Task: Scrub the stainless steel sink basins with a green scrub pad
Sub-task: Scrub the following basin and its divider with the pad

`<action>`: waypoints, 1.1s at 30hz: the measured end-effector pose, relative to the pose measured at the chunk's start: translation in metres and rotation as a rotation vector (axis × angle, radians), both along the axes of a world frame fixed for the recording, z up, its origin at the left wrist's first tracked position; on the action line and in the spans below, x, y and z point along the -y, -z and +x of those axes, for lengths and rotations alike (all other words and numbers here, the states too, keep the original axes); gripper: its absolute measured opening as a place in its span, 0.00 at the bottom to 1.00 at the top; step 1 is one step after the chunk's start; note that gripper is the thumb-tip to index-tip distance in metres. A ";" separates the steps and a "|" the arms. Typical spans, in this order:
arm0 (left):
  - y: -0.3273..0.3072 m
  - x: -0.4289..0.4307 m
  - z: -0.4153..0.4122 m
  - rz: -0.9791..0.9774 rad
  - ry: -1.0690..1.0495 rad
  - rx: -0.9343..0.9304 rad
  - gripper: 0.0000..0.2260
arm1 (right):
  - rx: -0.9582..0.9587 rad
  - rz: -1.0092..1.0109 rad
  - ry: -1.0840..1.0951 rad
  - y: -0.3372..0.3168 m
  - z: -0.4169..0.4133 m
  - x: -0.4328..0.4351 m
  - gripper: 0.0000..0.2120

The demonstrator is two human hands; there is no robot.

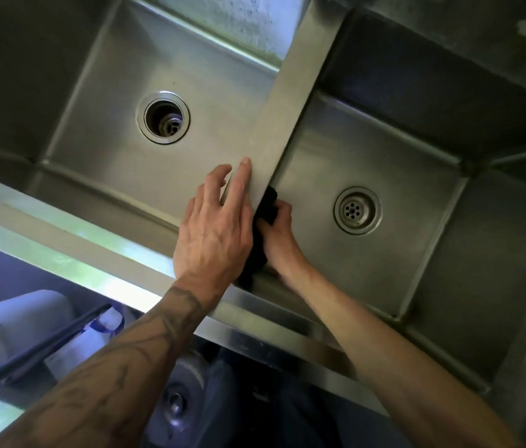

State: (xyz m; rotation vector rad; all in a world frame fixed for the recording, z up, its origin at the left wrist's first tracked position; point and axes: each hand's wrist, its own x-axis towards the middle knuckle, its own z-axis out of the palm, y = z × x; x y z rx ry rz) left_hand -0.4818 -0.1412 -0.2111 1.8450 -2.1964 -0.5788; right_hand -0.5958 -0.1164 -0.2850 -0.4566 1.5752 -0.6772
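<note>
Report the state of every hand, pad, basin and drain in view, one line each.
Left hand, open, fingers flat on the divider.
Right hand, gripping the scrub pad.
Scrub pad, dark, pressed against the divider's right wall.
Left basin, no standing water.
Right basin, no standing water.
Left drain, open, unplugged.
Right drain, strainer seated.

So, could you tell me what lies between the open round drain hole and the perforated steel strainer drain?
In the head view, the flat stainless steel divider strip separates them; the left hand rests on it there.
</note>
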 end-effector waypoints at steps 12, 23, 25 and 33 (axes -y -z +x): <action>0.000 0.000 0.000 -0.022 0.010 0.043 0.23 | -0.072 -0.012 -0.200 0.029 -0.012 0.006 0.20; -0.011 -0.047 -0.005 -0.049 -0.164 0.133 0.22 | -0.216 -0.217 -0.873 0.030 -0.040 -0.026 0.18; -0.015 -0.076 -0.013 -0.054 -0.231 0.150 0.22 | -0.260 -0.286 -0.974 0.028 -0.044 -0.029 0.17; -0.015 -0.117 -0.051 -0.061 -0.492 0.175 0.25 | -0.332 -0.366 -1.105 0.041 -0.073 -0.050 0.17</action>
